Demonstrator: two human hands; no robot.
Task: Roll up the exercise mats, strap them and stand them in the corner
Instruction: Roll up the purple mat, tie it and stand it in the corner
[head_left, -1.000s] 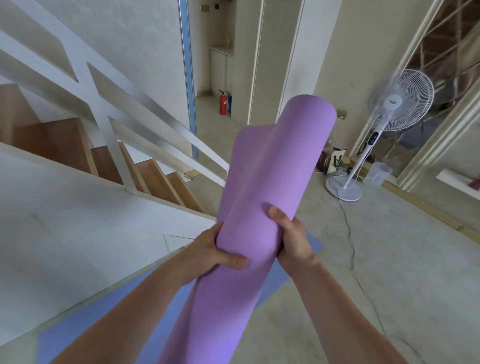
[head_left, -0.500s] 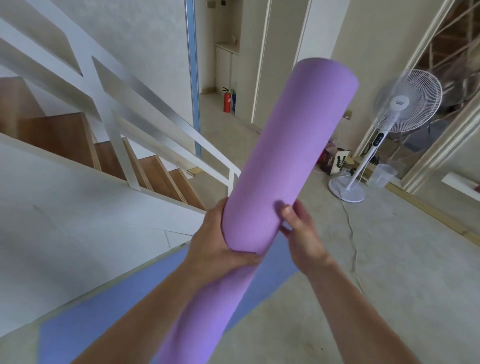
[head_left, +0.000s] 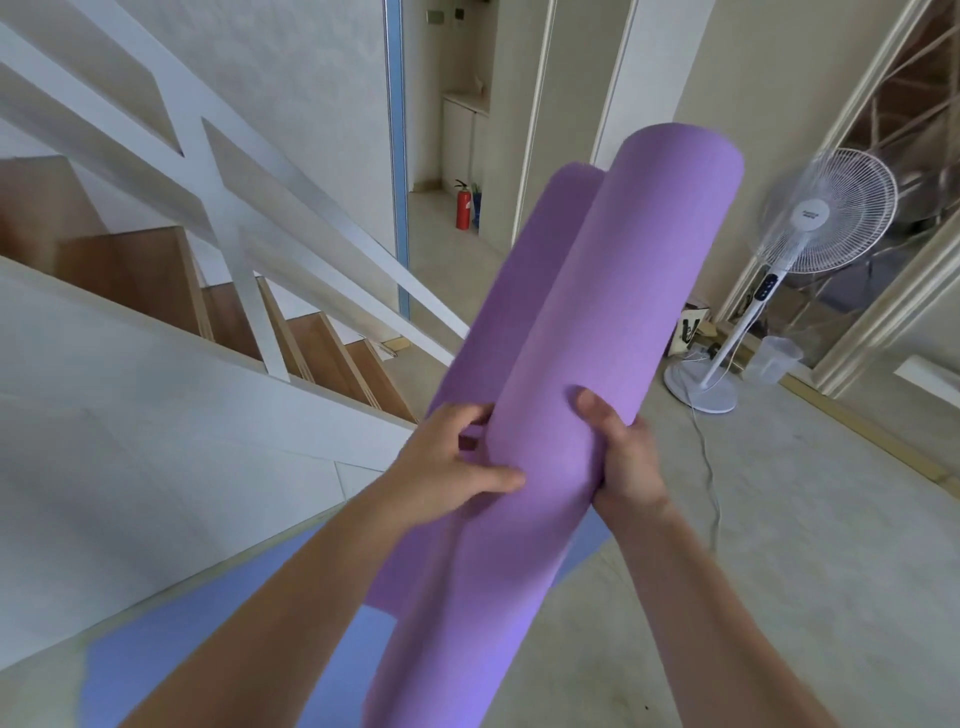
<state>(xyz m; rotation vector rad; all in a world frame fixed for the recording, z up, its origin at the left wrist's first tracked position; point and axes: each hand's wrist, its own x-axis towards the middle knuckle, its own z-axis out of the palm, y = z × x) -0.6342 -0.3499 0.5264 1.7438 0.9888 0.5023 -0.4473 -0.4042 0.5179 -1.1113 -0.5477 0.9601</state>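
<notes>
I hold a purple exercise mat (head_left: 613, 322) up in front of me, rolled into a long tube that tilts up and to the right. Its loose outer flap (head_left: 519, 291) stands off to the left of the roll. My left hand (head_left: 452, 462) grips the mat at the seam, thumb on the roll and fingers curled into the gap under the flap. My right hand (head_left: 621, 447) clasps the right side of the roll, thumb on its front. A blue mat (head_left: 208, 639) lies flat on the floor below my arms.
A white staircase wall and railing (head_left: 249, 208) with wooden steps rise on the left. A standing fan (head_left: 826, 218) with a trailing cable, a clear jug (head_left: 774, 358) and a small box stand at the right. A red fire extinguisher (head_left: 463, 207) sits down the hallway.
Half a second ago the mat was a tight closed tube; now its outer flap has sprung open to the left. My left fingers have moved into that gap, and my right hand has closed round the roll.
</notes>
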